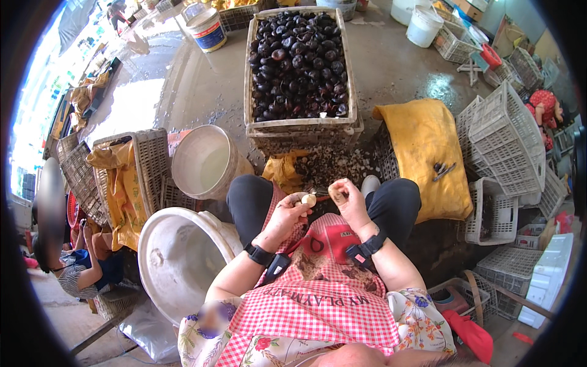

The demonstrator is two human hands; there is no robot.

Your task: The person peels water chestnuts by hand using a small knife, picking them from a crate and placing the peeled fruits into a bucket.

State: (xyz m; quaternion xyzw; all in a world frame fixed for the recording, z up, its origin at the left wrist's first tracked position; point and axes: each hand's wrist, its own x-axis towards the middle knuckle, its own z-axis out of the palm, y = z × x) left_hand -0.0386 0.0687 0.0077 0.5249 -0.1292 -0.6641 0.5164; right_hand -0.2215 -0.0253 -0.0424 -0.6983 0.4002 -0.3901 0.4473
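My left hand point(286, 212) holds a pale, peeled water chestnut point(308, 200) between thumb and fingers, above my lap. To its right, my right hand point(346, 198) is raised with the fingers curled and soiled. A thin greyish edge shows between the two hands, but I cannot tell whether the right hand grips it. Ahead of my knees stands a plastic crate point(300, 122) heaped with dark unpeeled water chestnuts point(298, 64). Dark and white peelings point(337, 167) are strewn on the floor below the hands.
A white bucket point(202, 160) with cloudy liquid and a large white tub point(183, 261) stand at my left. On my right, a yellow sack point(422, 156) covers a crate and carries small metal tools point(444, 171). Stacked crates point(506, 137) stand beyond. Another person point(87, 270) sits far left.
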